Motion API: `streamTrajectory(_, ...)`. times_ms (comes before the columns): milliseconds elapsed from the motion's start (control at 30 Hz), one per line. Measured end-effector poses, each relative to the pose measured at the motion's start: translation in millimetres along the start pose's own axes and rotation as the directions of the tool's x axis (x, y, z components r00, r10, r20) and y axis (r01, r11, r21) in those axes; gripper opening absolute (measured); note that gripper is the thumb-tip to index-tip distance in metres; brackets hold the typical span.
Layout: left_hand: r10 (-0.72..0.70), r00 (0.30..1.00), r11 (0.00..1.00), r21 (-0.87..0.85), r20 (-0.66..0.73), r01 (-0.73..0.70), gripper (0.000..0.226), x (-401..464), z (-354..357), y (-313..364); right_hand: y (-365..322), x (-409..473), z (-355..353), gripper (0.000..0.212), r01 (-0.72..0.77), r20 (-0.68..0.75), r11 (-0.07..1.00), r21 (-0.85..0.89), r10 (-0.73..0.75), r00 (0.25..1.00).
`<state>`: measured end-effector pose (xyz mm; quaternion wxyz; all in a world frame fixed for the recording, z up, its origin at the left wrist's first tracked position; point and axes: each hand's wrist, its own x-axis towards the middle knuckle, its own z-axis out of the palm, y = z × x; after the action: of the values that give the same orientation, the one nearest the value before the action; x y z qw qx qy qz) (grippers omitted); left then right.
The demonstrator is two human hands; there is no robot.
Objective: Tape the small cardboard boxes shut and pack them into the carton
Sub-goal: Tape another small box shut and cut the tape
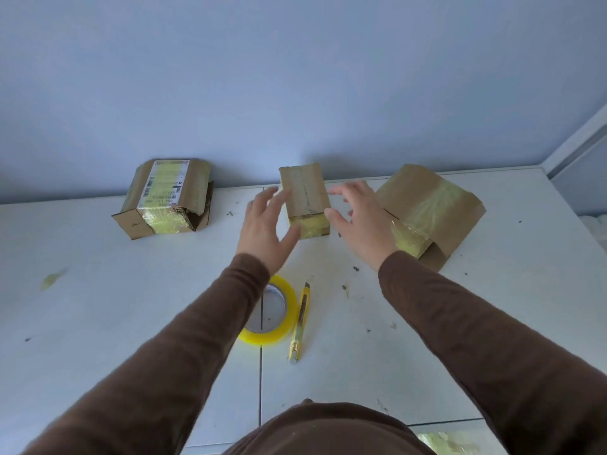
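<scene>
Both hands (266, 224) (361, 221) flank small box (307, 198), long axis pointing away.

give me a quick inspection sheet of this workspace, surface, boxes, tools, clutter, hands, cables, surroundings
surface: white table, seams between panels, dark specks scattered over it
job's things: middle box taped; left box has a shipping label, its right side torn open; right box partly taped, a flap open at its near end; no carton seen
tools: yellow tape roll and yellow utility knife side by side near the person
clutter: tape scrap at left; crumpled tape at the near edge
hands: left hand and right hand open, either side of the middle box
cables: nothing seen
surroundings: plain blue wall, pale frame at right
</scene>
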<state>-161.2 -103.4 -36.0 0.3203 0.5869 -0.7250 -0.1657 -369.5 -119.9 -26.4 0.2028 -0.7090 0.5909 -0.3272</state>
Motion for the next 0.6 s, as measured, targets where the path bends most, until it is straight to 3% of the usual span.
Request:
streamTrajectory(167,0.051,0.980,0.993,0.091,0.194,-0.070,0.065,44.9,27.8,-16.4,13.4,22.7,13.3,0.032,0.115,0.192,0.985,-0.129,-0.089,0.977)
streamTrajectory(300,0.128,0.973,0.989,0.049,0.192,-0.140,0.061,44.4,33.2,-33.7,18.8,20.0,21.3,0.023,0.153,0.123,0.980,-0.129,-0.138,0.983)
streamTrajectory(600,0.270,0.928,0.957,0.039,0.258,-0.289,0.067,59.5,23.4,-53.7,23.7,18.5,35.6,0.037,0.218,0.147,0.945,-0.242,-0.187,0.971)
